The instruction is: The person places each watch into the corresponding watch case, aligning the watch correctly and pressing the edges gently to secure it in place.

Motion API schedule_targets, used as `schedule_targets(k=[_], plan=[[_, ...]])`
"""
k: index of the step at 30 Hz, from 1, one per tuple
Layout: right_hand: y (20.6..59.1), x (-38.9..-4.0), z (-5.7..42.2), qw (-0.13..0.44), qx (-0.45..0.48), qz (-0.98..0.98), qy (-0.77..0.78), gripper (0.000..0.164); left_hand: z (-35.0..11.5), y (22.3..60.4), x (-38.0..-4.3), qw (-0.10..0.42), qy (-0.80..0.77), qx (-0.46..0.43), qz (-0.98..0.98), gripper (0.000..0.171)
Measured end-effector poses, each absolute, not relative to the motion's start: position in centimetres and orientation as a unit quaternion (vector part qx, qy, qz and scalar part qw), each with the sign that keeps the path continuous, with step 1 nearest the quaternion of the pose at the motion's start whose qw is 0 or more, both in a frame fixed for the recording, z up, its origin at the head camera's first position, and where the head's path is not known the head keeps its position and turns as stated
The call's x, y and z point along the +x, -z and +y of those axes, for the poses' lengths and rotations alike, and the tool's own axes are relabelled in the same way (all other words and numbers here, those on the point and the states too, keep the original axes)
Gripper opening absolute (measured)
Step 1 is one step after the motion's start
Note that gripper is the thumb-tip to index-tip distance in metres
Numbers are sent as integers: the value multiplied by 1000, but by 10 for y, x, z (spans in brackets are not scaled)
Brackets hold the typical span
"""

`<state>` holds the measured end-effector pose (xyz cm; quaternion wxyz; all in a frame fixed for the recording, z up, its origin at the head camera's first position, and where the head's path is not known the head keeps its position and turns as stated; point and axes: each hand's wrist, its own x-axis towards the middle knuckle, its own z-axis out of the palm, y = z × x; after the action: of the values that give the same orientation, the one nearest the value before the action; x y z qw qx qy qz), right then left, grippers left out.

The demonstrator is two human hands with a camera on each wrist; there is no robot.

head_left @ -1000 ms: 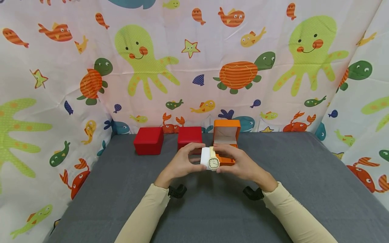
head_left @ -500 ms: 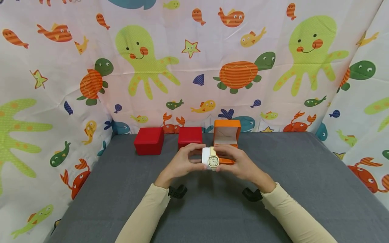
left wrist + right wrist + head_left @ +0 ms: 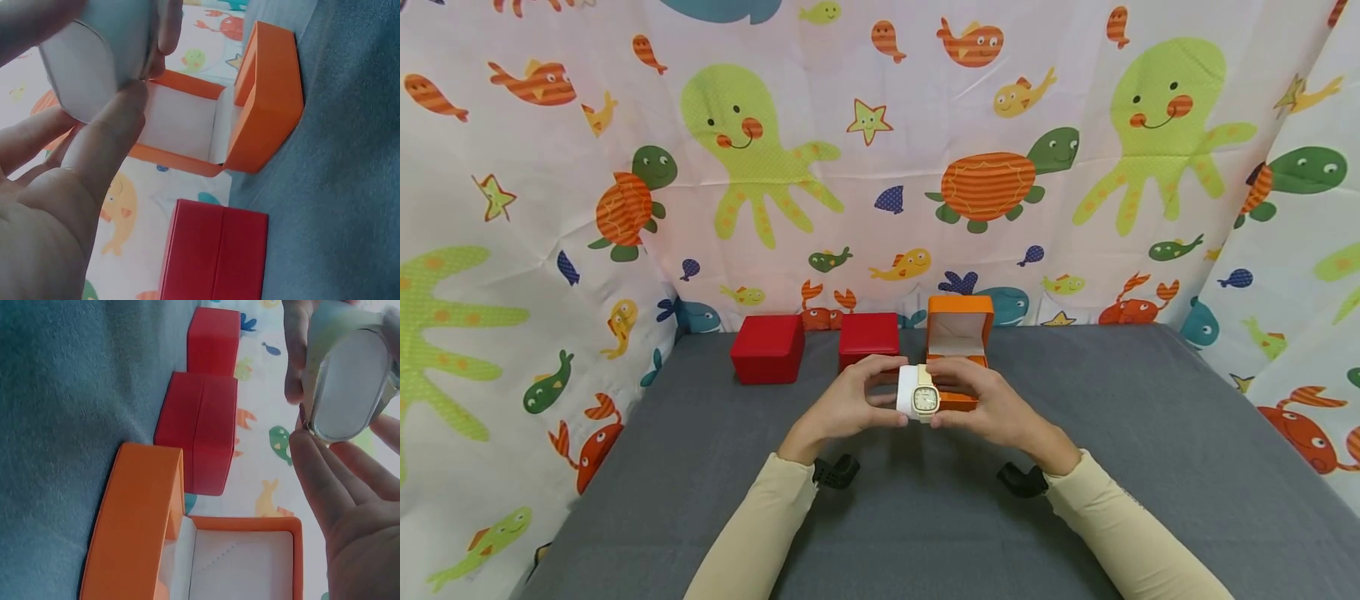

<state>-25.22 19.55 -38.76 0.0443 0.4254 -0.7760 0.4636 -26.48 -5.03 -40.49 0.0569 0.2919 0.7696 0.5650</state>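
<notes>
A cream watch [image 3: 926, 399] with a squarish face is wrapped round a white cushion [image 3: 907, 390], held up above the table in front of the orange box. My left hand [image 3: 848, 402] grips the cushion's left end between thumb and fingers. On the other side, my right hand [image 3: 988, 400] holds the watch and the cushion's right end the same way. The cushion's flat white end [image 3: 351, 387] shows inside the strap in the right wrist view. Behind the hands stands the orange box [image 3: 961, 306], lid raised and white lining showing; the hands partly hide its base.
Two closed red boxes, one at left [image 3: 767, 350] and one in the middle [image 3: 868, 335], stand left of the orange box along the back of the grey table [image 3: 910, 533]. A curtain [image 3: 880, 167] printed with sea animals hangs behind and at both sides.
The watch and cushion have shifted very slightly between the fingers, the face a touch further left. Both hands keep their hold and almost the same place; the boxes have not moved.
</notes>
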Motion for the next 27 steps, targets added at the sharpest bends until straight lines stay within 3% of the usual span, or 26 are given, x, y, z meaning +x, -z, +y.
schedule_targets(k=[27], plan=[[391,-250,191,72,411,-798,-434,66,-34,408,-260,26,-537,289,792,70]])
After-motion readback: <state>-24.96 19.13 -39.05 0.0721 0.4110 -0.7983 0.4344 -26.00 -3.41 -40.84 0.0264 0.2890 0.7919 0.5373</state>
